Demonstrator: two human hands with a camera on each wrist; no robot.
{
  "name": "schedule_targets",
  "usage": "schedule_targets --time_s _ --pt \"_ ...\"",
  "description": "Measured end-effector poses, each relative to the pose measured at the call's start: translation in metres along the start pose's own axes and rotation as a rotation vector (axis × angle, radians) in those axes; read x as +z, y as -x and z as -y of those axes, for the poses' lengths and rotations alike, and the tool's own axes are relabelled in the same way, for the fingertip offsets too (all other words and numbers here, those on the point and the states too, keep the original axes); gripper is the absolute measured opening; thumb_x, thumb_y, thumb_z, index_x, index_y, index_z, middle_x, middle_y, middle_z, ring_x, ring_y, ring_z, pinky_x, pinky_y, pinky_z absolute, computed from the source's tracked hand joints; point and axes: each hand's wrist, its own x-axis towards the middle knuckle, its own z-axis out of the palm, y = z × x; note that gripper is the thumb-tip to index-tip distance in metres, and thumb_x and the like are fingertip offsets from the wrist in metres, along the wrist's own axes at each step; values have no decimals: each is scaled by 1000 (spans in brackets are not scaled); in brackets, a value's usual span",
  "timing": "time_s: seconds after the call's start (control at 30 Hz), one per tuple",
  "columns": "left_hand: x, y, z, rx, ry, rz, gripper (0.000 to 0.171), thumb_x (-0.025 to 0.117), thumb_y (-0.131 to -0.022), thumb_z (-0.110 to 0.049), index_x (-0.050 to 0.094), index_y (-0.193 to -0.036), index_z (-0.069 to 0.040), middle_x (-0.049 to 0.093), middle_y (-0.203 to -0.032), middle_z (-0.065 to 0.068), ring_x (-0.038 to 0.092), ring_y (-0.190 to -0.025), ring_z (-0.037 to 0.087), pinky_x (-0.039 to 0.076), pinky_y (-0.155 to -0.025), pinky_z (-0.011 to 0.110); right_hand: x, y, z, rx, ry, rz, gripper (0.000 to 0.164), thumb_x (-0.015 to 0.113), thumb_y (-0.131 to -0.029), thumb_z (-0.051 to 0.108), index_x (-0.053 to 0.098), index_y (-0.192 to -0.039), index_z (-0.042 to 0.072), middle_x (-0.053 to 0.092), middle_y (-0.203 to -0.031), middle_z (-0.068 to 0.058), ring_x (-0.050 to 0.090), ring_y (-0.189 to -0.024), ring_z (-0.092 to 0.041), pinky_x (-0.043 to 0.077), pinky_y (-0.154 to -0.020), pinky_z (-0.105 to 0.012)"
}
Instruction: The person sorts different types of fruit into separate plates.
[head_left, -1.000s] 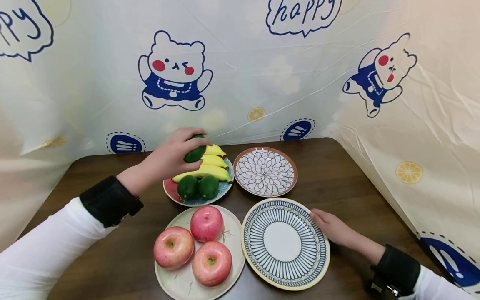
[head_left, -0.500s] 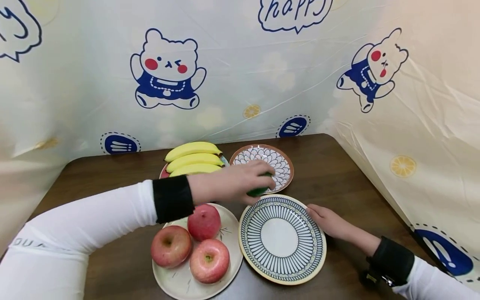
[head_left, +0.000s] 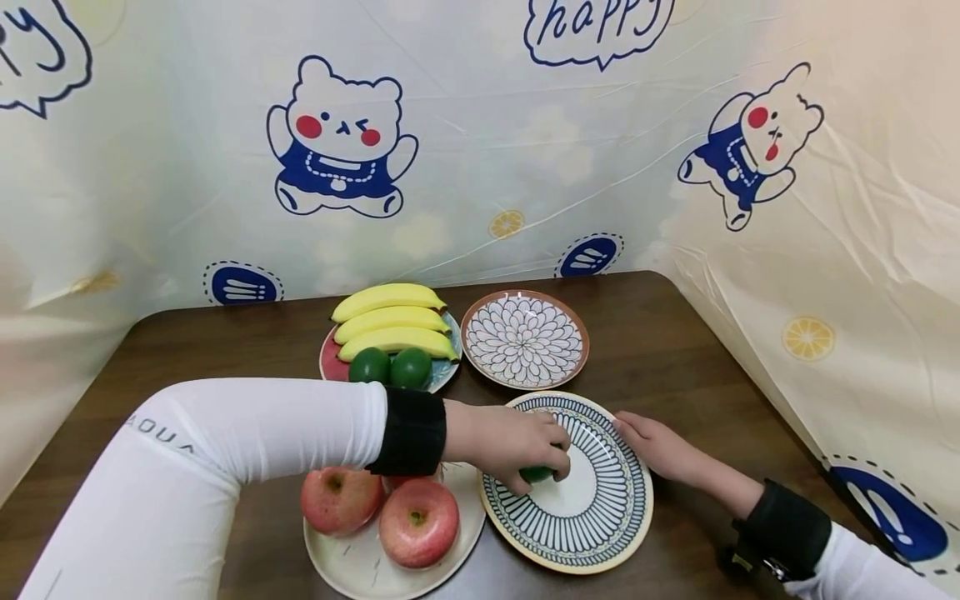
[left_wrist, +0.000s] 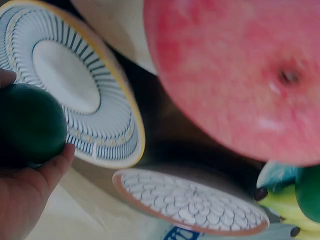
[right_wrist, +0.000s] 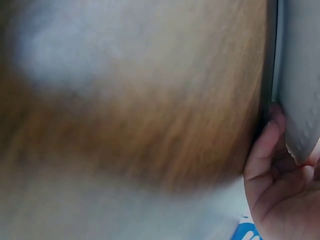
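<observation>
My left hand [head_left: 504, 440] holds a smooth, dark green, lime-like fruit [head_left: 536, 474] over the middle of the blue-and-white striped plate [head_left: 581, 537]. Fingers and thumb curl round this fruit [left_wrist: 32, 125] in the left wrist view; whether it touches the plate I cannot tell. At the plate's right rim, my right hand [head_left: 660, 450] pinches the edge, thumb on top. From the right wrist camera, the right hand's fingers [right_wrist: 262, 155] lie under the plate's pale underside [right_wrist: 302, 75]. Two similar green fruits [head_left: 411, 367] sit below several bananas [head_left: 393, 318] on a red-and-blue plate [head_left: 330, 360].
A brown-rimmed petal-pattern plate [head_left: 525, 340] stands behind the striped one. Left of it, apples [head_left: 418, 522] rest on a cream plate [head_left: 352, 571], partly covered by my left sleeve [head_left: 300, 425]. The dark wooden table [head_left: 697, 367] meets a printed curtain [head_left: 465, 150] at the back.
My left hand has carried the green fruit from the banana plate rightward past the petal-pattern plate, then toward me over the striped plate. The right hand has stayed at the striped plate's rim.
</observation>
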Motion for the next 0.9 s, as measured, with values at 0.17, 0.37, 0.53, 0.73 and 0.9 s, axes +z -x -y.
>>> schedule_targets --time_s 0.17,0.37,0.53,0.73,0.9 --pt "7 -5 -2 3 -35 113 33 73 -95 -30 66 -127 -25 59 -127 -2 51 -115 11 42 -86 14 1 0 -1 5 -17 14 42 43 -110 21 55 -136 -10 68 -121 -19 63 -116 -31 47 -108 -60" --pt "9 -7 -4 10 -56 169 32 73 -95 -33 67 -125 -25 60 -123 -4 51 -108 9 39 -80 14 1 3 -2 24 -30 11 43 44 -109 21 55 -137 -9 68 -124 -19 62 -118 -32 45 -110 -60" --pt "11 -9 -4 9 -39 187 36 73 -94 -41 66 -125 -25 59 -122 -4 50 -104 8 37 -79 14 -1 4 -1 2 -27 7 42 44 -109 22 56 -135 -9 68 -121 -18 63 -115 -31 46 -108 -60" --pt "11 -10 -3 9 -23 211 45 76 -90 -47 65 -127 -25 59 -123 -5 51 -106 6 39 -82 13 0 4 -2 2 -37 11 41 43 -110 20 55 -136 -9 68 -122 -18 62 -117 -31 46 -109 -60" --pt "8 -7 -2 -13 9 210 56 80 -86 -47 62 -135 -26 58 -134 -4 53 -121 7 44 -94 15 0 5 -2 -6 -36 12 42 43 -110 21 55 -136 -10 67 -124 -20 62 -120 -35 45 -109 -60"
